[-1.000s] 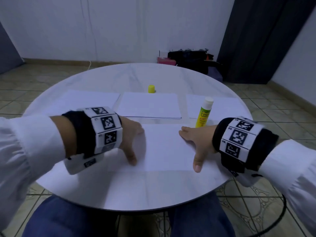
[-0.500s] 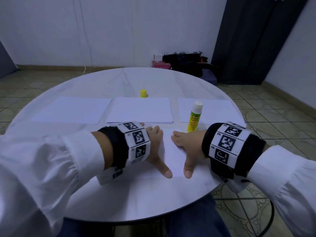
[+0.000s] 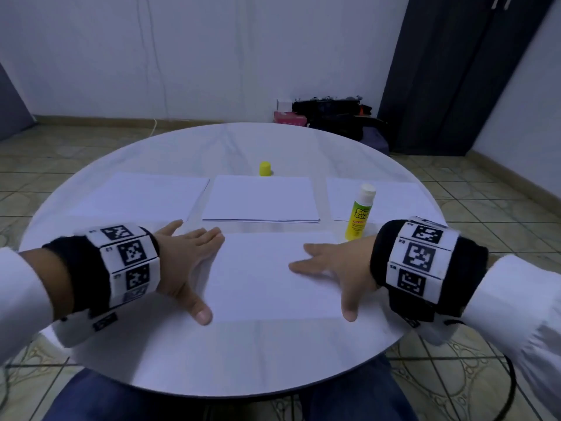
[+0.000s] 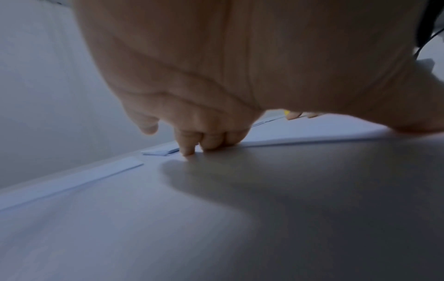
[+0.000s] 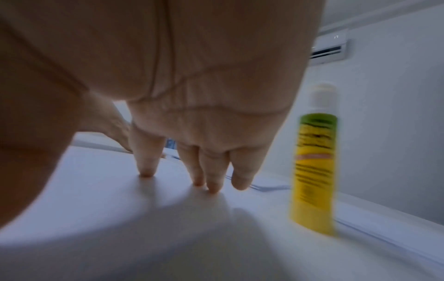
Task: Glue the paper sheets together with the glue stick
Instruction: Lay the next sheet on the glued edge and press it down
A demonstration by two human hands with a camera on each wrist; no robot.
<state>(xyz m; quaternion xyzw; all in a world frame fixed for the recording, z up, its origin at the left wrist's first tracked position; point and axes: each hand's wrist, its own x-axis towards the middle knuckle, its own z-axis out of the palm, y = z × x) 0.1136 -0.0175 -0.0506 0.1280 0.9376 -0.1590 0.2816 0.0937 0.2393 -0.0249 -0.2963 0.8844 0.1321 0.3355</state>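
Pressing the near sheet flat; more sheets left.

I have my left hand (image 3: pixel 185 262) and right hand (image 3: pixel 337 265), fingers straight and spread, on the paper sheet (image 3: pixel 270 275) near the table's (image 3: pixel 212 369) front edge; uncapped glue stick (image 3: pixel 359 212) upright right of it; middle stack (image 3: pixel 261 199), yellow cap (image 3: pixel 265 168) beyond.

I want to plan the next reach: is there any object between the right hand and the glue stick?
Nothing visible. The right hand lies flat on the near sheet, and the glue stick stands upright, uncapped, just beyond its far side. Only bare paper and table lie between them.
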